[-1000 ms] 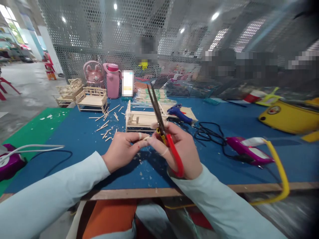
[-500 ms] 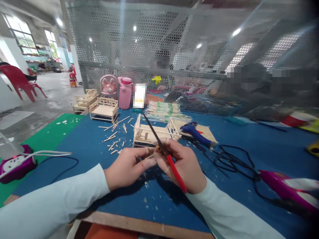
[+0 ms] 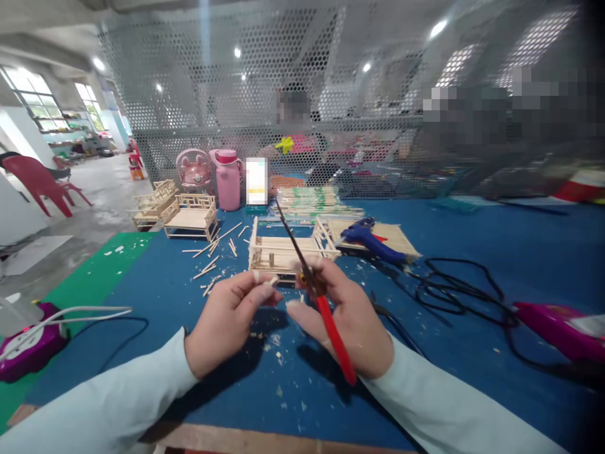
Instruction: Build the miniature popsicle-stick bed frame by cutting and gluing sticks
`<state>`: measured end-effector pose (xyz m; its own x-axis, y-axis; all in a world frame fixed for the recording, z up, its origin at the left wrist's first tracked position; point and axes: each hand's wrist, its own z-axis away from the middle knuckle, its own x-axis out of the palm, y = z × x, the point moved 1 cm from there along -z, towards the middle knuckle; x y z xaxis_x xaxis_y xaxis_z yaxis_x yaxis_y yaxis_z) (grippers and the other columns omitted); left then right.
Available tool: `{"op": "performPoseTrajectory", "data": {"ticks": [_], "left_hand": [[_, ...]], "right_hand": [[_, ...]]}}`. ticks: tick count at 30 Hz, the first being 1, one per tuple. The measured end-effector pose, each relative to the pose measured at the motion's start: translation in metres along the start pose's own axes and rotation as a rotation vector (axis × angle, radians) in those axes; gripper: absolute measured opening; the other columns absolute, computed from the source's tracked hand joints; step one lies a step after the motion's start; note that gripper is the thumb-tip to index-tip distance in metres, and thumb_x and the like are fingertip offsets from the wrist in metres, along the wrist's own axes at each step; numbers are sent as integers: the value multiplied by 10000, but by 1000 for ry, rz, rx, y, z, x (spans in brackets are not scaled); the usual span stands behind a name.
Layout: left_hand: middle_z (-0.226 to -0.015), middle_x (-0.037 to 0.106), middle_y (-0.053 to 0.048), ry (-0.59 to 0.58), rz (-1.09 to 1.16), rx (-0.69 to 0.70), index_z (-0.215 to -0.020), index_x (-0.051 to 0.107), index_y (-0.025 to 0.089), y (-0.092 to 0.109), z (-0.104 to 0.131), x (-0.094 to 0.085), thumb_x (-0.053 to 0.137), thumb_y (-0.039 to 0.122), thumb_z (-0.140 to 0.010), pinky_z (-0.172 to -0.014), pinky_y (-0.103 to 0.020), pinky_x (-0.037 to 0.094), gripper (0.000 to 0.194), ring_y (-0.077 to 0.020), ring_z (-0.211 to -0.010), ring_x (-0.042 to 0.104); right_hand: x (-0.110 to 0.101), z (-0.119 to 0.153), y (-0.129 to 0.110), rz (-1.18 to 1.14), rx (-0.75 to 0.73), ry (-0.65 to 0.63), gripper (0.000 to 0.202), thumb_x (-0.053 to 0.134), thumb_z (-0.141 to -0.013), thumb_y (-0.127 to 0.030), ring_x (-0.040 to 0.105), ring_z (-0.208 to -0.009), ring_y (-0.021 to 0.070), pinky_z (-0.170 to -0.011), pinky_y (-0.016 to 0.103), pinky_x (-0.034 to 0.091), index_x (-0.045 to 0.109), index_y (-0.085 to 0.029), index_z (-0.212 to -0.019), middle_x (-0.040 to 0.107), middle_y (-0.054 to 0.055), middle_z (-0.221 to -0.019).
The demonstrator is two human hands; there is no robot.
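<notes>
My right hand (image 3: 347, 315) is closed around red-handled scissors (image 3: 333, 337), whose long dark blades slant up and away to the left. Its thumb is stretched out, apart from the fingertips. My left hand (image 3: 227, 315) pinches a short pale wooden stick piece (image 3: 274, 280) between thumb and fingertips. A gap separates the two hands above the blue table. Just beyond them stands a small frame of wooden sticks (image 3: 288, 246) with low railings, partly hidden by the scissors and fingers. Two small brownish cylinders (image 3: 271, 259) show inside that frame.
Loose sticks (image 3: 208, 268) lie left of the frame. A blue glue gun (image 3: 378, 243) rests on a stick panel to the right, near tangled black cable (image 3: 449, 284). Finished stick models (image 3: 191, 217), a pink jug (image 3: 228, 183), bagged sticks (image 3: 307, 202) and a mesh screen (image 3: 189, 94) stand behind.
My hands have drawn apart from where they met. The left carries the small stick piece to the left, and the right thumb has come away from the left fingers. The view has shifted slightly.
</notes>
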<state>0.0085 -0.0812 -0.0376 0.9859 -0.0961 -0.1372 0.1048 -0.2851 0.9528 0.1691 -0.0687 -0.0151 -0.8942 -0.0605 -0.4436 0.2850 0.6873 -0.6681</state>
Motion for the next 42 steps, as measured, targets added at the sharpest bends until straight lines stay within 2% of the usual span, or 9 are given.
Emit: {"op": "performPoseTrajectory", "data": {"ticks": [3, 5, 13, 20, 25, 34, 38, 42], "left_hand": [[-742, 681, -16, 78, 16, 20, -819, 638, 150, 3, -2, -4, 525, 282, -862, -696, -206, 482, 179, -117, -708, 621], [-719, 672, -13, 96, 6, 52, -796, 641, 149, 3, -2, -5, 527, 286, -861, -668, -203, 480, 190, -114, -684, 614], [-709, 670, -28, 74, -32, 120, -722, 656, 148, 3, -2, -4, 514, 302, -871, -676, -223, 474, 257, -128, -692, 595], [-680, 657, -3, 99, -165, 266, -752, 644, 160, 5, 1, -7, 496, 162, -865, -640, -197, 454, 186, -105, -664, 586], [-708, 671, -2, 97, -222, 296, -751, 628, 165, 8, 2, -9, 496, 124, -848, -651, -187, 452, 169, -100, -675, 595], [-778, 718, -41, 133, -308, 332, -827, 688, 168, 4, 4, -13, 510, 200, -851, -657, -224, 485, 182, -145, -719, 635], [-803, 729, -42, 123, -319, 371, -864, 706, 178, 2, 5, -13, 508, 180, -850, -662, -222, 483, 199, -148, -735, 647], [-772, 725, -38, 125, -324, 398, -843, 703, 177, 3, 5, -12, 517, 187, -852, -647, -213, 480, 186, -134, -699, 641]], "right_hand": [[-1, 0, 0, 53, 18, -109, 294, 627, -748, -318, 620, -808, 173, -758, 301, 500, 544, -201, -1005, 655, 40, -926], [1, 2, 3, 145, 34, -146, 330, 649, -729, -356, 606, -836, 199, -762, 332, 492, 555, -201, -1004, 649, 58, -939], [1, 4, 5, 337, -122, -136, 421, 675, -695, -388, 560, -838, 230, -745, 383, 474, 544, -186, -1040, 602, 84, -911], [-2, 1, 3, 405, -212, -140, 515, 704, -669, -411, 550, -880, 256, -800, 444, 462, 509, -165, -1077, 590, 104, -940], [-2, 2, 5, 392, -226, -135, 529, 688, -678, -459, 550, -897, 262, -805, 446, 460, 510, -168, -1083, 589, 109, -950], [-1, 1, 5, 368, -244, -118, 521, 633, -706, -550, 553, -868, 255, -776, 418, 466, 545, -177, -1058, 596, 108, -928], [0, 2, 6, 347, -276, -112, 423, 608, -753, -479, 550, -834, 233, -745, 379, 468, 547, -173, -1038, 590, 93, -887], [1, 3, 5, 372, -280, -95, 278, 584, -748, -268, 542, -799, 215, -724, 350, 476, 547, -168, -1004, 583, 80, -840]]}}
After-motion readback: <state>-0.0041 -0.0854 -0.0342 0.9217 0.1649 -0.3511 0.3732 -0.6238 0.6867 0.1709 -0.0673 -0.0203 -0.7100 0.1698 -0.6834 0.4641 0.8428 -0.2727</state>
